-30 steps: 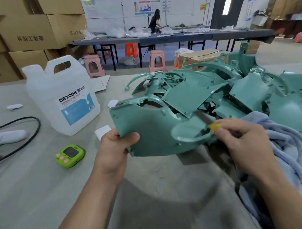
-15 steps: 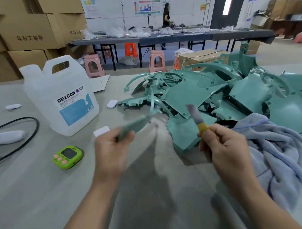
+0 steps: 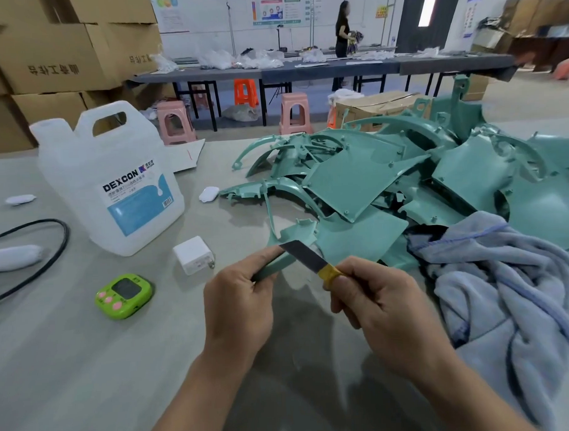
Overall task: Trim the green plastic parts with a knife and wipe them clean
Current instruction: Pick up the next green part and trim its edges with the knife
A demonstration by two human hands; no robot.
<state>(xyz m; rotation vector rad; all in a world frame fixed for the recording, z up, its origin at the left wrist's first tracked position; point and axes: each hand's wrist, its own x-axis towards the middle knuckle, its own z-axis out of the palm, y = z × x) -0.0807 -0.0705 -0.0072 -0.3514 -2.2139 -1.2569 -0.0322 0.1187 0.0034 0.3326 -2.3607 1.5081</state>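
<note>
A thin green plastic part [image 3: 275,265] is held in the left hand [image 3: 237,300], low over the grey bench [image 3: 88,367]. The grip of this hand is closed round the near end of the part, and the far end is pointed away from the person. A knife [image 3: 305,256] is held in the right hand [image 3: 380,308]. The grip of that hand is closed round the handle, just behind a yellow band. The dark blade is laid across the part, and its tip is seen close to the left fingers.

A big pile of green parts [image 3: 388,179] is heaped on the bench behind the hands. A blue-grey cloth [image 3: 504,272] is bunched up to the right, just beside the right hand, and its far edge is laid against the pile.

To the left, a white jug [image 3: 114,182] with a blue label is stood upright. A small white charger [image 3: 194,254] is placed near it, and a green timer [image 3: 124,295] is laid flat nearer the person. A black cable [image 3: 52,252] is looped at the left edge.
</note>
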